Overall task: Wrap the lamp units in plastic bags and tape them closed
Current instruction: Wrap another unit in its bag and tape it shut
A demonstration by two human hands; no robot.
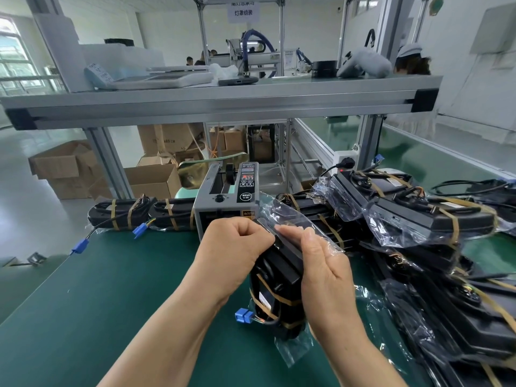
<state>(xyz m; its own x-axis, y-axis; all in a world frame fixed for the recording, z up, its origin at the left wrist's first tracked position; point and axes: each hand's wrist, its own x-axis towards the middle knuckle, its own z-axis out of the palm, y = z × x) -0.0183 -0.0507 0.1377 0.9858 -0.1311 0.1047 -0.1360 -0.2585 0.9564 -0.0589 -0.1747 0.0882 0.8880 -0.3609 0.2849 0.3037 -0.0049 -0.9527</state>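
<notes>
Our left hand [237, 241] pinches the plastic bag [293, 216]; right hand [321, 263] presses it flat; the lamp unit [279, 275] points away, toward the tape dispenser [226, 196].

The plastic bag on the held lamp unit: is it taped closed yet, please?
Not yet: the plastic bag ends loose and open above the lamp unit; no tape shows on it.

Lamp unit [282, 263]: black plastic, smooth, semi-matt. Bag [296, 216] around it: clear film, glossy, creased. Bands [275, 297] on the unit: tan, matt, paper-like. Connector [243, 316], 7 o'clock of the unit: blue plastic. Bench mat [111, 303]: green, matt, smooth. Frame rail [223, 103], 12 o'clock: bare aluminium, satin. Boxes [64, 166], 10 o'clock: brown cardboard, matt.
</notes>
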